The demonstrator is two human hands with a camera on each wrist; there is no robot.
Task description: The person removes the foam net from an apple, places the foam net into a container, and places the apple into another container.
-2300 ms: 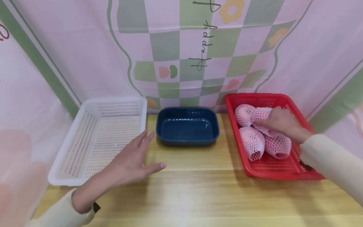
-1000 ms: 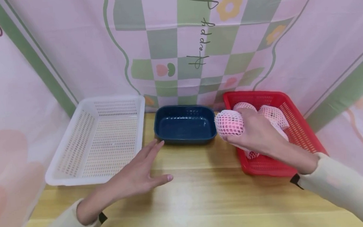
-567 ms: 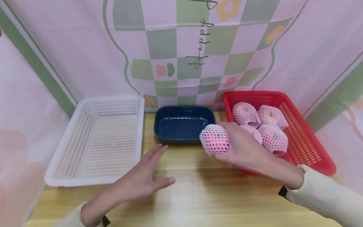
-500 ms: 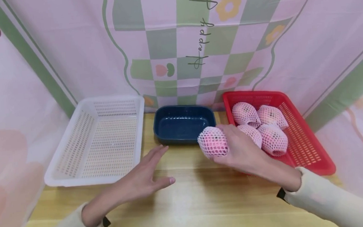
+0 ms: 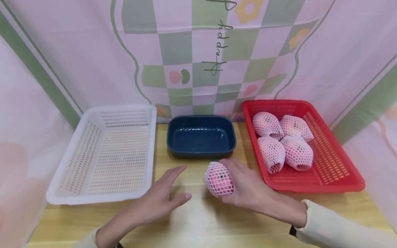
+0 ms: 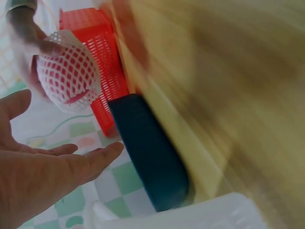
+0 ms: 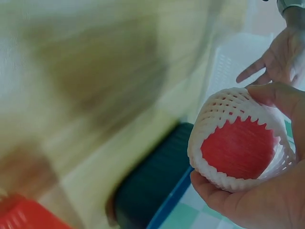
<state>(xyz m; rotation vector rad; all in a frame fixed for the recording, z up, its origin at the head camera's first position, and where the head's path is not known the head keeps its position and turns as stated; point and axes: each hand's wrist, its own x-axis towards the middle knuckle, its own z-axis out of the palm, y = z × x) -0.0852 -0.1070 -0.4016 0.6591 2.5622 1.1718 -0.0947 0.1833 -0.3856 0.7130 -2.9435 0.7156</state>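
Observation:
My right hand (image 5: 249, 184) grips a red apple (image 5: 219, 179) sleeved in a white foam net, held over the table in front of the blue dish. In the right wrist view, bare red skin of the apple (image 7: 238, 149) shows through the net's open end, between thumb and fingers. My left hand (image 5: 155, 198) hovers to the left of the apple, its fingers extended and thumb apart, touching nothing. The left wrist view shows this left hand (image 6: 52, 171) with the netted apple (image 6: 69, 74) beyond it.
Several more netted apples (image 5: 297, 152) lie in the red basket (image 5: 340, 179) at the right. A dark blue dish (image 5: 202, 152) stands in the middle against the curtain. At the left is a white perforated basket (image 5: 121, 160) with nothing in it. All stand on a wooden table (image 5: 199, 235).
My right hand took an apple out of the red basket and carried it left and nearer me, past the blue dish. The left hand shifted slightly right and nearer me.

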